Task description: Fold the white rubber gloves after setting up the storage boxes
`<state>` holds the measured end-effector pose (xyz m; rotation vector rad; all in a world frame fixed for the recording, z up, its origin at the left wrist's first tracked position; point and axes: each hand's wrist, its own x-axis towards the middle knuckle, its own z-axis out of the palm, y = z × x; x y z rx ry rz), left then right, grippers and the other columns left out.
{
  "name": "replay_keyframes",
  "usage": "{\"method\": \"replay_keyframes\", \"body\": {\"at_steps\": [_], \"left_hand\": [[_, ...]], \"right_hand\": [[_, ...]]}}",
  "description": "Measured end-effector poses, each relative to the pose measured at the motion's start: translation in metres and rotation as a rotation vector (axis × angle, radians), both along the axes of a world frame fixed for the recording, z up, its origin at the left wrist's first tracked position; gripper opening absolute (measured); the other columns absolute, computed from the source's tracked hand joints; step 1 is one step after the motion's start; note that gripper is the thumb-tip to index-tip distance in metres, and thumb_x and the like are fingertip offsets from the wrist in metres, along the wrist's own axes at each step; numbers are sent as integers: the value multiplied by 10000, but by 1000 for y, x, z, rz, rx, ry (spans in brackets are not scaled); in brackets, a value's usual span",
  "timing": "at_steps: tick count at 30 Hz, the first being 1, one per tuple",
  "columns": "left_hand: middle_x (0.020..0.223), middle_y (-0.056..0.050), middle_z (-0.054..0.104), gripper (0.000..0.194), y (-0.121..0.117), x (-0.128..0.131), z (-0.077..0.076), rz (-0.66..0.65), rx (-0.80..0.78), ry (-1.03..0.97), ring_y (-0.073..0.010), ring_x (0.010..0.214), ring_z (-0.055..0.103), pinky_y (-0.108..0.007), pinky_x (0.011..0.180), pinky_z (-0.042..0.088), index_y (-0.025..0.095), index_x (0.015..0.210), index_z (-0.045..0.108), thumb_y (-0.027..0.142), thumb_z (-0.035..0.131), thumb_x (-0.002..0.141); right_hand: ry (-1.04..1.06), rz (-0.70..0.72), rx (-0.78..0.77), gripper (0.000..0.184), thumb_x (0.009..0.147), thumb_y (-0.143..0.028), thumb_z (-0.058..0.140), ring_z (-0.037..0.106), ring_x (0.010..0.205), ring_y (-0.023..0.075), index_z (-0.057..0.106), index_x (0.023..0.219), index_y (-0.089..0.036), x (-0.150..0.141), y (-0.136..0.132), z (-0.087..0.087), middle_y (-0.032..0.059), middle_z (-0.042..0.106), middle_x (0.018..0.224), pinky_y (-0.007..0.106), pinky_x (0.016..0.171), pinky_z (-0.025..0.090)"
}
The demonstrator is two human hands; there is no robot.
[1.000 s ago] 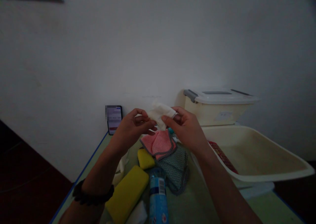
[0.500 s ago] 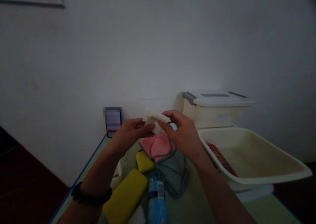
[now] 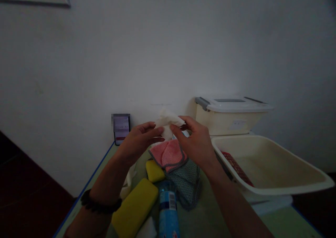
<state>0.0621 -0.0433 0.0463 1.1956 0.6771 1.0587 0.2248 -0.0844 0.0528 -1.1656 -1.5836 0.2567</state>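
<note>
The light is dim and cool, its source out of view. The plain off-white wall (image 3: 162,56) looks grey, palest around its middle and darker towards the sides, with the upper right corner nearly black. A soft shadow falls on it just beside the lidded cream plastic box (image 3: 223,120). The dark red floor (image 3: 28,182) sinks almost to black. Fine detail is smeared; the crumpled white tissue (image 3: 168,120) has soft edges. Blocky pixelation covers the upper left of the upright black phone (image 3: 122,129). The wide cream plastic basin (image 3: 275,161) looks stretched towards the right edge.
</note>
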Motion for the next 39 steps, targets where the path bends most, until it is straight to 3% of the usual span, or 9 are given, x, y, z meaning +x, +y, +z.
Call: {"method": "replay_keyframes", "body": {"at_steps": [4, 9, 17, 24, 28, 30, 33, 36, 39], "left_hand": [[823, -36, 720, 232, 3, -3, -3, -100, -68, -89, -106, 721, 649, -224, 747, 519, 121, 824, 717, 221, 824, 643], [807, -31, 711, 256, 4, -3, -6, -118, -26, -92, -100, 704, 647, -205, 717, 521, 121, 842, 696, 233, 827, 652], [812, 45, 654, 656, -5, -1, 2, 53, 179, -7, -109, 699, 671, -218, 688, 571, 290, 1262, 461, 170, 780, 702], [1012, 22, 547, 772, -12, 0, 8, 101, 280, 97, -99, 719, 660, -277, 742, 597, 339, 1321, 445, 152, 797, 659], [1034, -34, 618, 588, -10, 0, 5, 54, 242, 219, -149, 782, 677, -293, 719, 594, 227, 1217, 559, 223, 789, 676], [930, -66, 692, 374, -10, -1, 4, -23, 202, 272, -171, 788, 689, -284, 720, 581, 151, 1050, 656, 277, 761, 713], [740, -61, 733, 174, -9, -2, 5, -98, 164, 269, -169, 728, 697, -283, 744, 567, 132, 808, 714, 288, 739, 735], [722, -44, 746, 123, -9, -1, 6, -35, 166, 253, -163, 696, 701, -276, 740, 565, 148, 761, 714, 258, 752, 720], [754, -40, 758, 204, -9, 0, 6, 15, 167, 233, -162, 696, 709, -260, 722, 565, 149, 869, 687, 241, 769, 706]], "right_hand": [[125, 165, -100, 213, 844, -290, 590, 667, 752, 176, 670, 1000, -168, 2, 2, 0, 55, 727, 876, 283, 686, 503], [237, 294, -165, 195, 835, -293, 605, 673, 762, 185, 656, 965, -157, 3, 2, -1, 54, 718, 832, 292, 685, 514], [358, 383, -244, 199, 833, -375, 608, 646, 681, 146, 646, 864, -182, 4, -1, 3, 5, 699, 742, 240, 610, 492], [290, 362, -255, 215, 820, -373, 631, 626, 659, 144, 659, 882, -169, 8, 2, 1, 17, 691, 755, 240, 583, 476], [213, 339, -249, 235, 815, -368, 632, 617, 664, 155, 674, 924, -163, 11, 3, 0, 24, 686, 760, 254, 589, 472], [181, 333, -236, 240, 815, -366, 633, 606, 660, 151, 682, 933, -164, 12, 3, 1, 17, 678, 750, 252, 589, 464], [136, 312, -231, 241, 827, -362, 619, 584, 645, 144, 687, 947, -165, 12, 2, 1, 13, 662, 738, 253, 584, 453], [115, 259, -227, 250, 824, -380, 619, 559, 620, 141, 691, 918, -160, 11, 2, 1, 12, 635, 694, 248, 551, 435], [144, 224, -185, 247, 799, -377, 644, 586, 709, 157, 686, 895, -154, 11, 4, 0, 41, 651, 792, 261, 610, 469]]}}
